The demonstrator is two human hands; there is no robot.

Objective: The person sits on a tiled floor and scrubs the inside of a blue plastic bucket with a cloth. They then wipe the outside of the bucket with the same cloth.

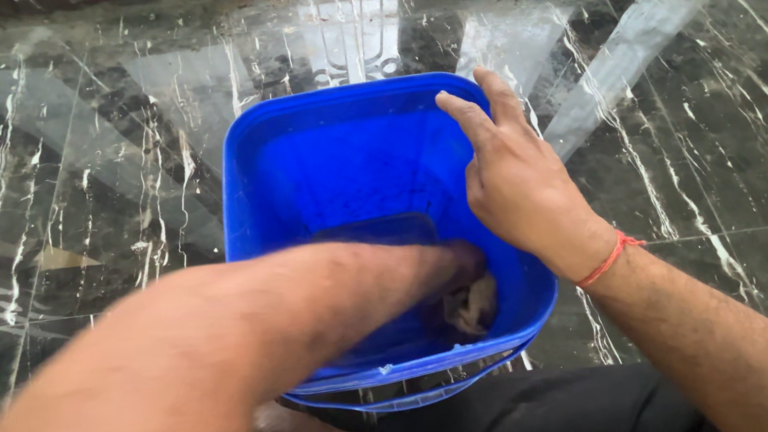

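around me is a dark marble floor (58,188), black with white veins, glossy and streaked with wet, a bright window reflection lying on it just beyond the bucket. right in front of me sits a blue square bucket (299,158), its rim rounded at the corners, its near side close against my knees; my black clothing (527,423) shows along the bottom edge, and a wire handle hangs low against the near wall of the bucket.

my own left forearm is what stands in the way: it crosses the near half of the bucket from the lower left and covers most of the bottom. my left hand (453,261) is down deep inside, by the right-hand wall, and it is blurred and half hidden, so i cannot tell whether that grip is spread or closed. it is at a pale, crumpled cloth (475,304) that lies in the near right corner of the bucket floor; touching it, as far as i can see.

my right hand (512,186) rests on the bucket's right rim, fingers loose and spread, index and middle stretched toward the far corner, pinching nothing. a red thread (609,260) circles that wrist.

the inside walls of the bucket are bare blue.
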